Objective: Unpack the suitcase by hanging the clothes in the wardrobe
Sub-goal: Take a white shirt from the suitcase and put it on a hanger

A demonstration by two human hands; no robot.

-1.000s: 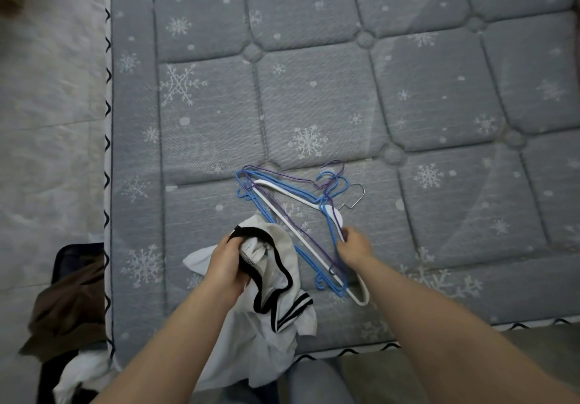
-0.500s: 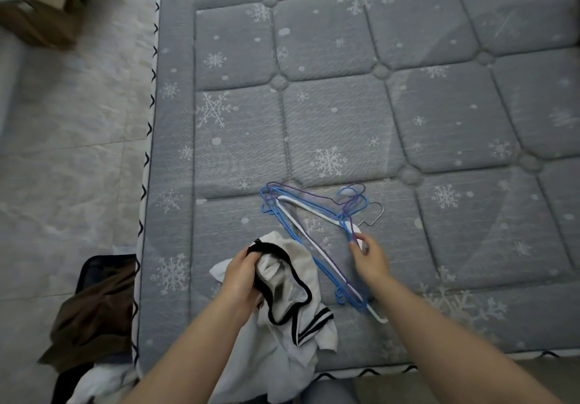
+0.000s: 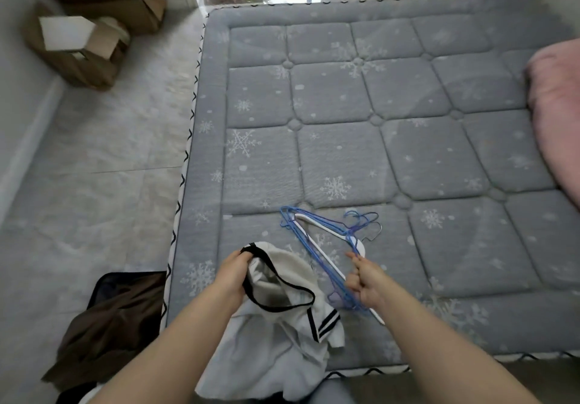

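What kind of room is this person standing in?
Most likely a bedroom, mid-unpacking: a bare quilted mattress fills the view, wire hangers lie on it, and an open suitcase of clothes sits on the floor beside it.

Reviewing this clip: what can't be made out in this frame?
- Head view: suitcase cut by the bottom edge, contents under a brown garment.
- Hangers overlap; count unclear.
- White shirt bunched in the left hand.
- Pink bedding cropped at the right.
- No wardrobe in view.

A grey snowflake-quilted mattress (image 3: 345, 115) stands on pale tiled floor (image 3: 94, 168), cardboard boxes (image 3: 81, 49) by the wall.
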